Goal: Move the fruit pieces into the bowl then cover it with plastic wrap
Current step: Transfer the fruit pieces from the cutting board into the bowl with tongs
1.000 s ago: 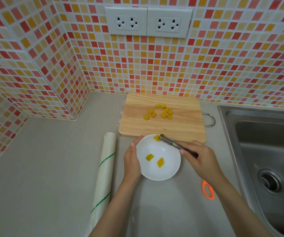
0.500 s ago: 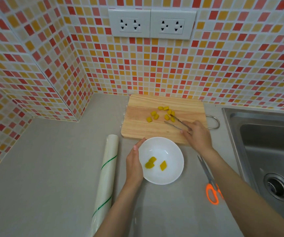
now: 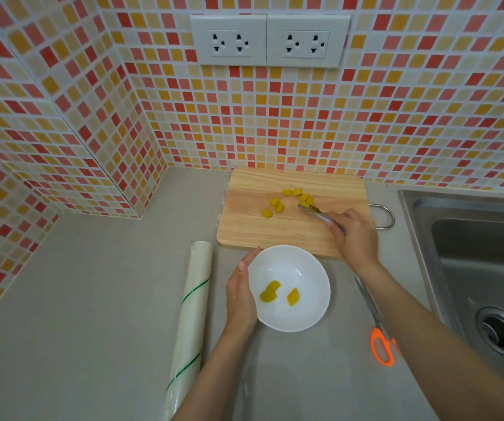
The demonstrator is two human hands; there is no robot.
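A white bowl (image 3: pixel 302 317) sits on the grey counter just in front of a wooden cutting board (image 3: pixel 250 229). Three yellow fruit pieces (image 3: pixel 275 291) lie inside the bowl. Several more fruit pieces (image 3: pixel 278 205) are scattered on the board. My left hand (image 3: pixel 240 294) cups the bowl's left rim. My right hand (image 3: pixel 355 235) holds metal tongs (image 3: pixel 316 212) whose tips pinch a fruit piece on the board. A roll of plastic wrap (image 3: pixel 190 323) lies left of the bowl.
Orange-handled scissors (image 3: pixel 376 326) lie on the counter right of the bowl, partly under my right forearm. A steel sink (image 3: pixel 481 262) fills the right side. Tiled walls with two outlets (image 3: pixel 270 41) stand behind the board.
My right hand carried the tongs from over the bowl back to the board, leaving a third piece in the bowl. The tong tips have now closed on a piece there.
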